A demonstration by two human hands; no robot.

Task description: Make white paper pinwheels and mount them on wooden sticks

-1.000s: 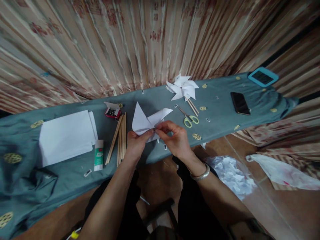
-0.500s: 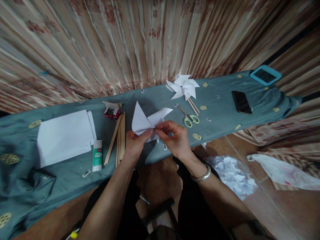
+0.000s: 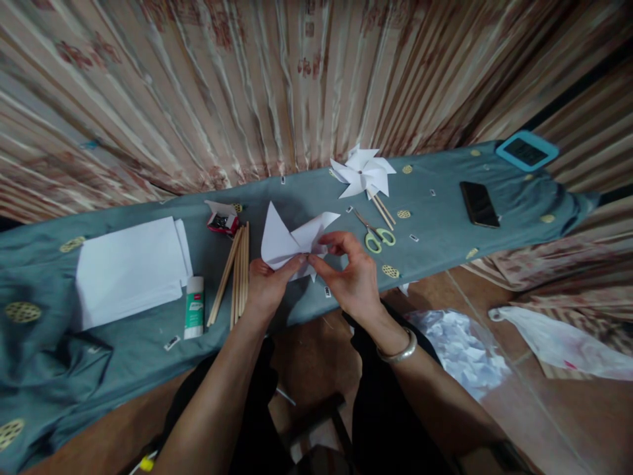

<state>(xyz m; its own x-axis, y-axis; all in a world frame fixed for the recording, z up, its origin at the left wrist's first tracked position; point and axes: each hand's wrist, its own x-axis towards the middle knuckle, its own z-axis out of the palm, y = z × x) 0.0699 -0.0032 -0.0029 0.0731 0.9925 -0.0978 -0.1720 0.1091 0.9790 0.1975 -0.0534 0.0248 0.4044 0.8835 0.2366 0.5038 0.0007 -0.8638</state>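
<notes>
My left hand [image 3: 268, 284] is closed on a white paper pinwheel [image 3: 281, 239], its thumb pressed near the centre. At that same centre, a small dark fastener shows between the two thumb tips, too small to name surely. My right hand [image 3: 352, 267] grips the pinwheel's right side, with its thumb at the centre and its index finger raised and bent by a blade. Some of the blades are hidden behind my fingers. Another white pinwheel [image 3: 374, 178] lies farther back, with thin sticks [image 3: 382, 210] by it.
Left of my hands are wooden sticks [image 3: 241, 274], a small red box [image 3: 222, 219] of dark metal pieces, a glue stick [image 3: 194, 307] and white paper [image 3: 131, 270]. To the right lie green-handled scissors [image 3: 378, 237], a phone [image 3: 479, 204] and a blue-framed device [image 3: 527, 151]. Paper scraps [image 3: 465, 349] sit on the floor.
My right index finger has lifted away from the pinwheel's centre and spread from the thumb. The left hand and the pinwheel have barely moved.
</notes>
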